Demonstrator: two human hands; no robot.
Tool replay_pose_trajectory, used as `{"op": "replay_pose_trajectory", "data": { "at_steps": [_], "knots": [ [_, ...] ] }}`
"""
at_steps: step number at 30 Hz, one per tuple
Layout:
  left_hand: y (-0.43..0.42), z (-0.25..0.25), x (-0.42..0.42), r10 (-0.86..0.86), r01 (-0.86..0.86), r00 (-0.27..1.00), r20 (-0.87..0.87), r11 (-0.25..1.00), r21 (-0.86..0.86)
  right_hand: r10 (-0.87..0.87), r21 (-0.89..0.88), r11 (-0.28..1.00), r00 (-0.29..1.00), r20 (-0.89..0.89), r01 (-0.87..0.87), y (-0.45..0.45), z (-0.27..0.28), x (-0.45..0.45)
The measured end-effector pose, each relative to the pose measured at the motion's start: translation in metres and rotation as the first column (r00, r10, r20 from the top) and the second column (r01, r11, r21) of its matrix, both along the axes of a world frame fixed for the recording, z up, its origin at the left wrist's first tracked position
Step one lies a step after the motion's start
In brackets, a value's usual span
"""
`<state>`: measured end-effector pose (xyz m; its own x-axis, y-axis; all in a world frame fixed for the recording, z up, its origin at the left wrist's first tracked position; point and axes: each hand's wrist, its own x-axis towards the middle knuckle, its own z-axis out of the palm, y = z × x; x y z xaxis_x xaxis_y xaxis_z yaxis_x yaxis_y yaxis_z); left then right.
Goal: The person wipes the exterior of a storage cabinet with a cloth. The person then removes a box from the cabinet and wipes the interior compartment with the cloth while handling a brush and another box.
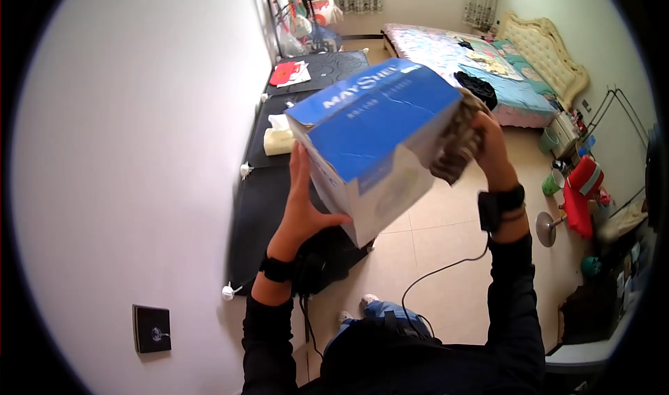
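A blue and white cardboard box (390, 116) with "MAYSHE..." lettering is held up in front of me, tilted. My left hand (304, 203) grips its left end, with the fingers up the side and the thumb under the lower corner. At the box's right end, my right hand (491, 140) is closed on a brown-grey striped cloth (456, 140) and presses it against the box. Part of the right hand's fingers is hidden behind the cloth. Black bands sit on both wrists, and a cable hangs from the right one.
Below the box stands a long black table (268, 214) along the white wall, with a tissue box (279, 140) and red and white papers (289, 73) on it. A bed (446, 53) is at the back right. A red fabric item (582, 200) and bins are at the right.
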<state>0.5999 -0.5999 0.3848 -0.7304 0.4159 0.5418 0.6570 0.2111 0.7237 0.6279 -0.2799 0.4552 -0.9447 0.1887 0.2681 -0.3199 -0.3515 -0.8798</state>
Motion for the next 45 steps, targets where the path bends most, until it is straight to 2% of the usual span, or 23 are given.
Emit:
{"op": "replay_pose_trajectory", "data": {
  "at_steps": [1, 4, 8, 10, 11, 13, 14, 16, 17, 18, 24, 27, 30, 32, 35, 36, 37, 39, 40, 43, 45],
  "knots": [
    [0.004, 0.001, -0.006, -0.014, 0.014, 1.000, -0.008, 1.000, -0.007, 0.016, -0.050, 0.999, 1.000, -0.009, -0.017, 0.000, 0.001, -0.015],
    [0.019, 0.003, -0.022, 0.095, -0.091, 0.994, -0.061, 0.993, 0.073, 0.086, -0.110, 0.990, 0.996, -0.014, -0.088, 0.012, -0.006, -0.060],
    [0.039, -0.009, -0.041, 0.139, -0.132, 0.980, -0.140, 0.989, 0.061, 0.078, -0.221, 0.973, 0.994, 0.081, -0.059, 0.026, -0.026, -0.102],
    [0.048, -0.014, -0.049, 0.194, -0.194, 0.941, -0.276, 0.981, 0.027, 0.110, -0.282, 0.957, 0.985, 0.134, -0.069, 0.027, -0.029, -0.110],
    [0.051, -0.015, -0.051, 0.187, -0.189, 0.942, -0.280, 0.982, 0.020, 0.106, -0.289, 0.955, 0.986, 0.131, -0.064, 0.028, -0.031, -0.113],
    [0.052, -0.019, -0.053, 0.202, -0.199, 0.958, -0.203, 0.979, 0.035, 0.139, -0.350, 0.933, 0.982, 0.124, -0.088, 0.025, -0.033, -0.113],
    [0.053, -0.021, -0.059, 0.184, -0.186, 0.961, -0.206, 0.983, 0.010, 0.138, -0.334, 0.938, 0.985, 0.102, -0.096, 0.032, -0.042, -0.122],
    [0.046, -0.026, -0.062, 0.209, -0.205, 0.973, -0.095, 0.977, 0.053, 0.129, -0.345, 0.934, 0.989, 0.079, -0.094, 0.033, -0.048, -0.126],
    [0.044, -0.026, -0.063, 0.205, -0.201, 0.974, -0.095, 0.979, 0.044, 0.127, -0.342, 0.934, 0.991, 0.052, -0.102, 0.035, -0.050, -0.129],
    [0.042, -0.023, -0.063, 0.210, -0.209, 0.974, -0.079, 0.978, 0.018, 0.133, -0.260, 0.958, 0.991, 0.021, -0.123, 0.039, -0.055, -0.133],
    [0.035, -0.012, -0.060, 0.237, -0.240, 0.969, -0.068, 0.970, -0.045, 0.071, -0.341, 0.938, 0.997, 0.030, -0.057, 0.046, -0.067, -0.128],
    [0.034, -0.011, -0.059, 0.217, -0.217, 0.976, -0.016, 0.975, -0.036, 0.120, -0.412, 0.906, 0.992, 0.026, -0.099, 0.047, -0.067, -0.119],
    [0.036, -0.008, -0.054, 0.215, -0.215, 0.977, 0.007, 0.977, -0.004, 0.090, -0.404, 0.913, 0.993, 0.077, -0.051, 0.046, -0.074, -0.117],
    [0.041, 0.001, -0.046, 0.206, -0.234, 0.948, 0.242, 0.968, 0.093, 0.044, -0.366, 0.931, 0.995, 0.093, -0.007, 0.047, -0.077, -0.118],
    [0.036, -0.007, -0.049, 0.257, -0.276, 0.939, 0.227, 0.960, 0.054, -0.041, -0.305, 0.949, 0.991, 0.125, 0.078, 0.040, -0.075, -0.111],
    [0.036, -0.008, -0.051, 0.261, -0.266, 0.955, 0.139, 0.964, 0.024, -0.038, -0.298, 0.952, 0.993, 0.114, 0.071, 0.037, -0.075, -0.108],
    [0.036, -0.010, -0.050, 0.265, -0.271, 0.953, 0.149, 0.962, 0.020, -0.034, -0.298, 0.952, 0.992, 0.124, 0.070, 0.032, -0.076, -0.105],
    [0.041, -0.007, -0.044, 0.029, -0.090, 0.948, 0.318, 0.980, 0.178, -0.020, -0.244, 0.968, 0.987, 0.162, 0.060, 0.020, -0.078, -0.103],
    [0.044, -0.005, -0.043, -0.044, -0.043, 0.939, 0.341, 0.969, 0.243, -0.036, -0.217, 0.974, 0.988, 0.151, 0.069, 0.018, -0.083, -0.105],
    [0.044, -0.005, -0.052, -0.096, 0.007, 0.944, 0.315, 0.962, 0.273, -0.016, -0.273, 0.961, 0.996, 0.084, 0.038, 0.014, -0.085, -0.114],
    [0.045, -0.003, -0.057, -0.069, -0.013, 0.946, 0.316, 0.968, 0.252, -0.021, -0.280, 0.959, 0.996, 0.091, 0.045, 0.012, -0.084, -0.118]
  ]
}}
